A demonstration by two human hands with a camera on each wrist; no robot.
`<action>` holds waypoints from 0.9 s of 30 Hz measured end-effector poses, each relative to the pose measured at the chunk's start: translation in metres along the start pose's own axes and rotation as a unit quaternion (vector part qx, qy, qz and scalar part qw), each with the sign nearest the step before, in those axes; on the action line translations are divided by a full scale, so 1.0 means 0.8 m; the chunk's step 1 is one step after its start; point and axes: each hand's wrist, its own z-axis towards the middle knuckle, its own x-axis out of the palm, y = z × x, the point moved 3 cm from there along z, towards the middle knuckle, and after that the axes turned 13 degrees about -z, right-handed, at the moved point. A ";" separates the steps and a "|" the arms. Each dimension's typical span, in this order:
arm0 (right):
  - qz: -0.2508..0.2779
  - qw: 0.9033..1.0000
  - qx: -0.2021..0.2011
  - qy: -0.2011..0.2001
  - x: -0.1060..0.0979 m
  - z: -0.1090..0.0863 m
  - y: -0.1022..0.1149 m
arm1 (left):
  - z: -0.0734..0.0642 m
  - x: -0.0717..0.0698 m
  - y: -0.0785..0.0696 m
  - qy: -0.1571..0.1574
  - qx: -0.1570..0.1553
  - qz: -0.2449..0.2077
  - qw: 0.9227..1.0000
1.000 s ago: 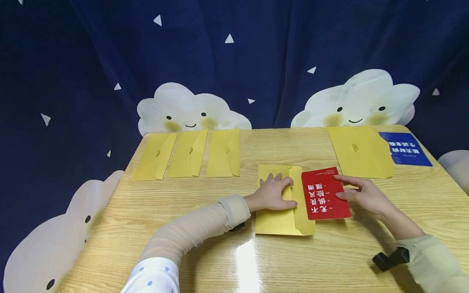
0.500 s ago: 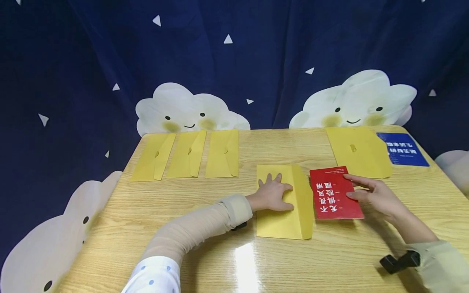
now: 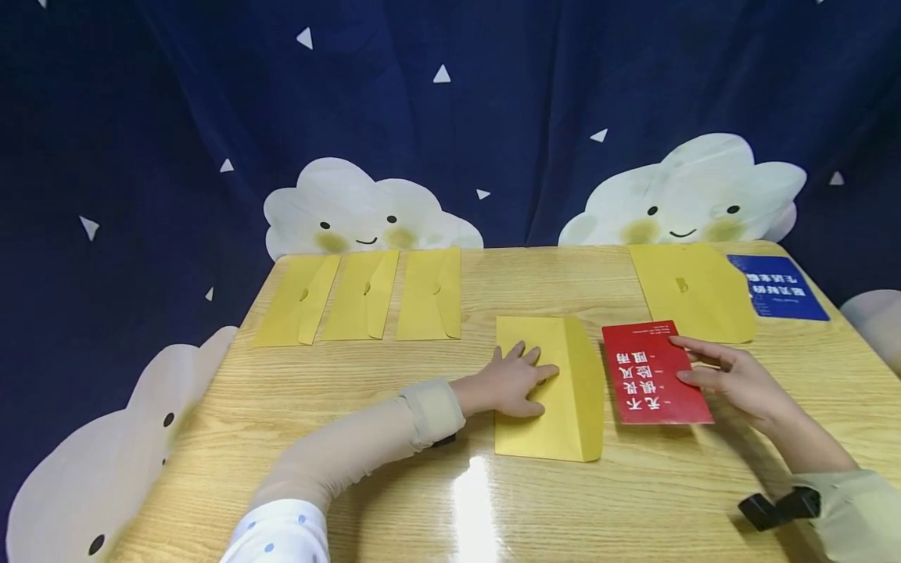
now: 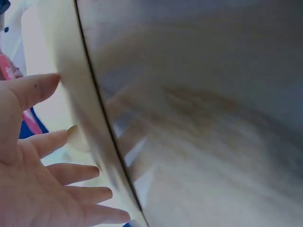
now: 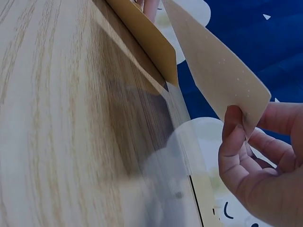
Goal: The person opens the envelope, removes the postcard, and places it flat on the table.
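The right hand is pinching a red rectangular card beside a yellow paper envelope lying on a wooden table; the left hand, fingers spread, is resting on this envelope.

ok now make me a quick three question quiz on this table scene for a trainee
1. Which hand holds the red card?
2. True or false: the left hand is over the blue card.
3. How many yellow envelopes form the back-left row: a) two, b) three, c) four?

Key:
1. The right hand.
2. False; it is over the open-flapped envelope left of the red card.
3. b
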 end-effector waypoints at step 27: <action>0.116 0.992 0.032 0.037 -0.012 -0.005 -0.019 | -0.058 -0.005 0.024 0.069 0.044 0.045 0.996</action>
